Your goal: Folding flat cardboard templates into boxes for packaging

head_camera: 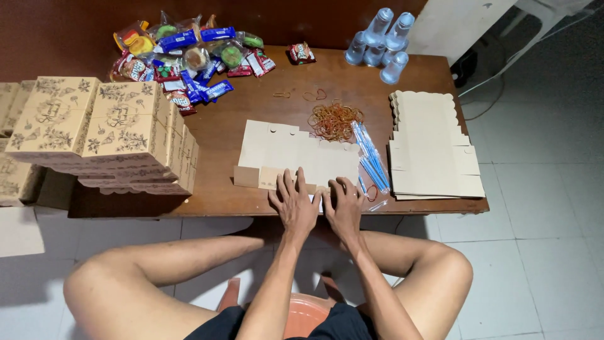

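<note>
Brown wooden desk [251, 107], pretty loaded: flat cardboard box blank [296, 154] at the near edge, stack of more blanks [431, 145] on the right, rubber bands [335, 121], blue straws [371, 157], snack packets [189, 53], plastic cups [382, 43], folded printed boxes [107, 132] stacked left.

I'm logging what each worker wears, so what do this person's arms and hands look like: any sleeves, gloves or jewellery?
Both arms are bare from the hands up, with no sleeves in view. The left hand and right hand wear no gloves, and no watch, bracelet or ring is visible at this size. The only clothing in view is dark shorts.
</note>
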